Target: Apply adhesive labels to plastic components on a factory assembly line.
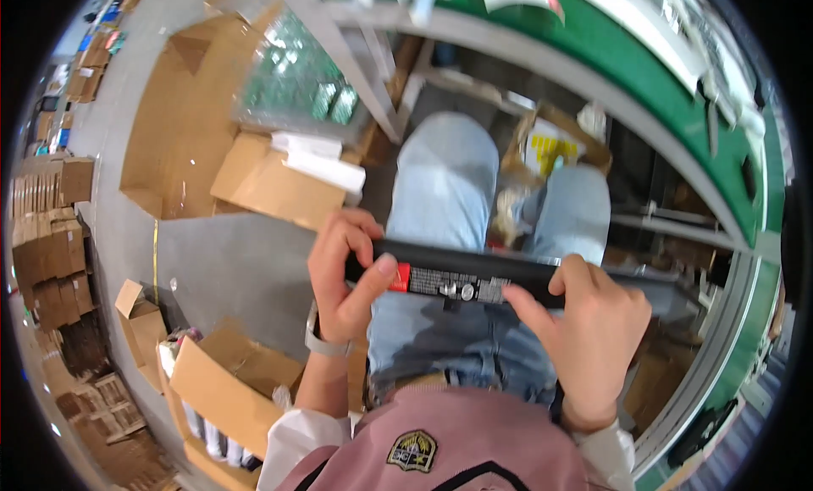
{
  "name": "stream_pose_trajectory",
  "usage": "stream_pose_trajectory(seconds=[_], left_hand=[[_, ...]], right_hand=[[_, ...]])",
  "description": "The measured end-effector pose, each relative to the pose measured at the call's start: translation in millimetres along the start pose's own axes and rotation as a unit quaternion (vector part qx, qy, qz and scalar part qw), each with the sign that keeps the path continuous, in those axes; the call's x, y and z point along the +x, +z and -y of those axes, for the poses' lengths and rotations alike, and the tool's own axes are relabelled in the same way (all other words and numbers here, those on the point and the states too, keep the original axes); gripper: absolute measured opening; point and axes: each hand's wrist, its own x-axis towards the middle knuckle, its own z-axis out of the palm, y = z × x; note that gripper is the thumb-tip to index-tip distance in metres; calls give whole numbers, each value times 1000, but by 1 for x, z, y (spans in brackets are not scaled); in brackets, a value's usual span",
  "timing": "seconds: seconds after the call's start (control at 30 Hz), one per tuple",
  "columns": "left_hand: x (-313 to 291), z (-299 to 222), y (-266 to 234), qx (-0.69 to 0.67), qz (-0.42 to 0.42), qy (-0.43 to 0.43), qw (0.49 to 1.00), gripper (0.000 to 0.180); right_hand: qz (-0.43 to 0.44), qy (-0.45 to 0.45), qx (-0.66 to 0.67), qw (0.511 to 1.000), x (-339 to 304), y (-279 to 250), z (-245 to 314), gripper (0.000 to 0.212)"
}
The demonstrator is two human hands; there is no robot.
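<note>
A long black bar (533,275) with a label of red, white print and small symbols on its side lies crosswise above my lap; I cannot make out its exact kind. My left hand (345,275) grips its left end, thumb on the front next to the red patch and fingers over the top. Farther along to the right, my right hand (593,326) holds it too, thumb against the label and fingers curled over the upper edge. The bar's right end runs on past that hand, blurred. Jeans-covered knees (445,177) show behind it.
A green-topped workbench (728,182) with a pale metal frame curves along the far and right sides. Left of me, a large open carton (182,127) stands beside clear-wrapped green items (296,67). Another open carton (224,393) sits near my left forearm. Stacked cardboard (51,245) lines the far left.
</note>
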Motion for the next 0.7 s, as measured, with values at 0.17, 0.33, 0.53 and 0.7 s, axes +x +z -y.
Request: stream_pose_trajectory(seconds=[0.17,0.33,0.53,0.7], left_hand=[[9,7,13,20,7,29,999,26],[4,14,4,10,5,40,999,23],[6,13,4,-8,-5,31,999,23],[12,13,7,-28,12,20,999,23]], right_hand=[[-23,-186,194,963,15,17,10,40],[-65,-260,102,958,-23,66,23,53],[-102,-201,28,974,-43,37,-79,47],[-125,-128,-47,983,-59,25,-175,45]])
